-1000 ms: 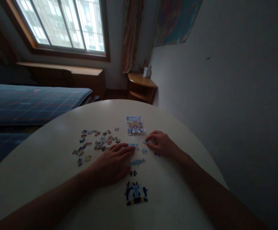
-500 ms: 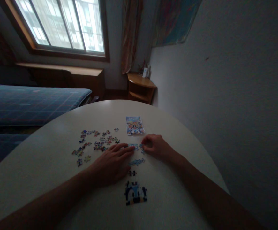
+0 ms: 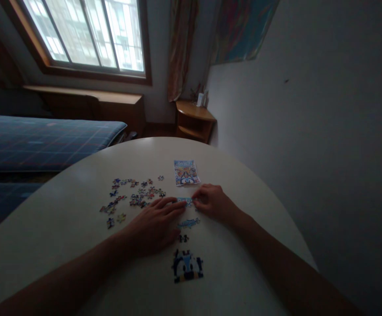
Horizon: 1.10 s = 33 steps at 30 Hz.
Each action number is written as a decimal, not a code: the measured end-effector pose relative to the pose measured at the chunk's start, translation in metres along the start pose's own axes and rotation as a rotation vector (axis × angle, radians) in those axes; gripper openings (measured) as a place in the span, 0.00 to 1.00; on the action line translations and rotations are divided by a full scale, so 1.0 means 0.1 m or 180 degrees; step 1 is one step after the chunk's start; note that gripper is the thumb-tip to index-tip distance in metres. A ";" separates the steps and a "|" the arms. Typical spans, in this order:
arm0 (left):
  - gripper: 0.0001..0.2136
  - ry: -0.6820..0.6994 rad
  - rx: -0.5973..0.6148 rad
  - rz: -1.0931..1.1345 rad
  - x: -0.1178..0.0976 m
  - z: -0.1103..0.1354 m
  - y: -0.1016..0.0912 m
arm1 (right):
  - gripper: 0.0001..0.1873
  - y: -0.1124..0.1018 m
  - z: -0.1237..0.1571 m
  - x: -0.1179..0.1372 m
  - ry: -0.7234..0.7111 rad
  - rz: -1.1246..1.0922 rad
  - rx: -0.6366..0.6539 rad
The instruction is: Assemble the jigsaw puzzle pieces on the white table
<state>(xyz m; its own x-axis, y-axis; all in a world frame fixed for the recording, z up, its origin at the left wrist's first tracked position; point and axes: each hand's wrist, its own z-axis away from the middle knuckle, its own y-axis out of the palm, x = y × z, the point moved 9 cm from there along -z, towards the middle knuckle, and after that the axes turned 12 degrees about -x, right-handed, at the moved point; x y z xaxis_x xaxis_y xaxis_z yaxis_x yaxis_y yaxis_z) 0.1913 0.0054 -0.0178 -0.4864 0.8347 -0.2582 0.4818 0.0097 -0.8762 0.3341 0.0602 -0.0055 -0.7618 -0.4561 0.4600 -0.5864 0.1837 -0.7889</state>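
My left hand [image 3: 159,221] lies flat on the table, fingers stretched out, its fingertips at the left end of a light blue strip of joined puzzle pieces [image 3: 184,200]. At the strip's right end, my right hand [image 3: 212,201] pinches a small puzzle piece, largely hidden by the fingers. Below the strip is another light blue joined section [image 3: 188,223]. Nearer to me sit a small dark puzzle piece [image 3: 183,238] and a joined section with a blue dog's face [image 3: 188,267]. A printed picture sheet [image 3: 186,172] lies beyond my hands.
Several loose puzzle pieces [image 3: 141,193] are scattered left of centre on the round white table [image 3: 243,263]. Past the table are a blue plaid mattress [image 3: 46,142], a wooden corner shelf [image 3: 195,112] and a window [image 3: 88,35]. A wall [image 3: 309,153] stands on the right.
My right hand's fingertips have moved slightly left, closer to the end of the blue strip. The left hand stays in place, and the view has shifted a little.
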 end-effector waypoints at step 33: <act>0.26 0.0006 -0.0034 -0.0011 0.01 0.01 0.02 | 0.14 -0.08 0.15 0.00 0.0050 0.0094 0.0813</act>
<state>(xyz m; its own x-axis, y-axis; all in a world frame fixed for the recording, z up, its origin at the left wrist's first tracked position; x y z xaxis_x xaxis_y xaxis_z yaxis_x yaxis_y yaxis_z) 0.1910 0.0059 -0.0206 -0.4867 0.8357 -0.2544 0.4880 0.0185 -0.8726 0.3429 0.0462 -0.0053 -0.7830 -0.4399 0.4398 -0.4767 -0.0299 -0.8786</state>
